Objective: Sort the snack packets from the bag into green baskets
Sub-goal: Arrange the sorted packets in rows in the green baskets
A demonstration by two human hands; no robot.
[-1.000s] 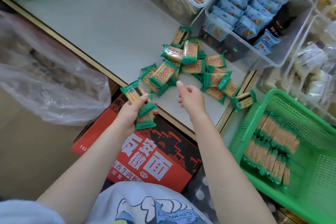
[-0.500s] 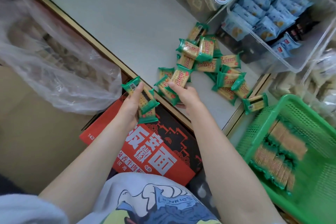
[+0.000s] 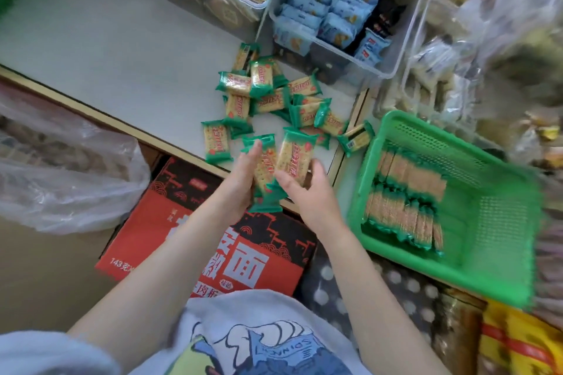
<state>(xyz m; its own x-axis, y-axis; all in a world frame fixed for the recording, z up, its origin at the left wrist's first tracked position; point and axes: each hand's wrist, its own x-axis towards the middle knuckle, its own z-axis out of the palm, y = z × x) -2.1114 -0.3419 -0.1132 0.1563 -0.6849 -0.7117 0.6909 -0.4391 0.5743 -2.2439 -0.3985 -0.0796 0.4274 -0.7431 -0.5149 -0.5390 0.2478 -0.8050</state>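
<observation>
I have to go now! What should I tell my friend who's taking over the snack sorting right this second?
Left hand grips a small stack of green-edged cracker packets. Right hand holds one more packet against that stack.
Done: two rows of packets stand in the green plastic basket.
Left: the loose pile of packets on the white counter goes into the basket, as do the held ones.

Green-edged snack packets (image 3: 268, 94), green basket (image 3: 502, 192), red-black box (image 3: 170, 222).

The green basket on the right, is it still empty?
No, the green basket already holds two neat rows of green-edged snack packets standing on edge along its left side.
</observation>
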